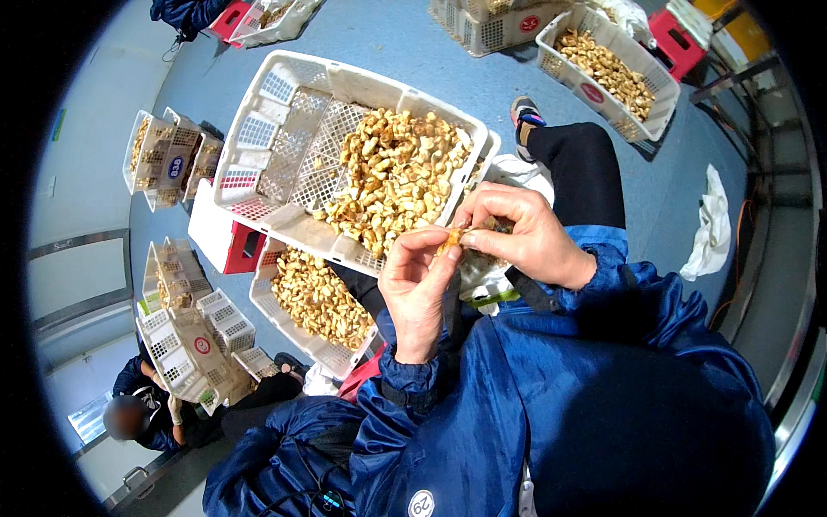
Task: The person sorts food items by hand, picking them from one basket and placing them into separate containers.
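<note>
In front of my chest, my left hand (pixel 415 284) pinches a small yellow-brown piece (pixel 450 240), which looks like a mushroom, between thumb and fingers. My right hand (pixel 527 231) meets it there, with thumb and forefinger closed on the piece's other side. Just beyond my hands a white plastic crate (pixel 289 164) sits tilted, its right part heaped with similar pieces (pixel 396 172). A second white crate (pixel 269 297), full of paler pieces (pixel 314 297), stands lower to the left. Whatever lies under my right palm is partly hidden.
A red and white stool (pixel 241 246) stands beside the large crate. Another filled crate (pixel 603 73) is at the far right. Stacked crates (pixel 185 345) stand at left, near a seated co-worker (pixel 146 405). A white cloth or bag (pixel 711 228) lies on the blue floor (pixel 668 185).
</note>
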{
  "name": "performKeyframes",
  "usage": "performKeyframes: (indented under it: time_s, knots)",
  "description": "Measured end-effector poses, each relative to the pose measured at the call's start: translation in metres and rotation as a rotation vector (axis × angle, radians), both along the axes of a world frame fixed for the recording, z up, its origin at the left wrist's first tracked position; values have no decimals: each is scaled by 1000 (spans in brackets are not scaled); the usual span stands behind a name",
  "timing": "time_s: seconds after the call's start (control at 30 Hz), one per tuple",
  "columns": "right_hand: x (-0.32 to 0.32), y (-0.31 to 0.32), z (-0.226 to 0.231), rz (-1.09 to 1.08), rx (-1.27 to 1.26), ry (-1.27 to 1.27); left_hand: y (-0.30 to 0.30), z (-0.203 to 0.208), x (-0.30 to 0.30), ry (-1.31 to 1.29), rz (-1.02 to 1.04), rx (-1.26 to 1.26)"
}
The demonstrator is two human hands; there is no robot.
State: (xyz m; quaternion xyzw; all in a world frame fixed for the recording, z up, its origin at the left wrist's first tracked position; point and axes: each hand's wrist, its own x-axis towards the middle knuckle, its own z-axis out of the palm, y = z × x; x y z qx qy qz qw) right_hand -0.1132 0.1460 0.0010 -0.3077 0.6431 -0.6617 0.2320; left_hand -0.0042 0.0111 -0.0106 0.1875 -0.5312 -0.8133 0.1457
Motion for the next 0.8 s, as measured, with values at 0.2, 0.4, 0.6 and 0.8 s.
performKeyframes:
  time_s: [0.2, 0.4, 0.6, 0.8]
  knots:
    - [-1, 2, 0, 44, -8, 4, 2, 2, 3, -13, -10, -56]
    - [-2, 1, -3, 42, -55, -255, 5, 5, 3, 34, 26, -257]
    - [0, 2, -3, 89, -61, -250, 1, -3, 2, 128, -84, -782]
    - [0, 2, 2, 1, -17, 231, -2, 4, 4, -58, -92, 123]
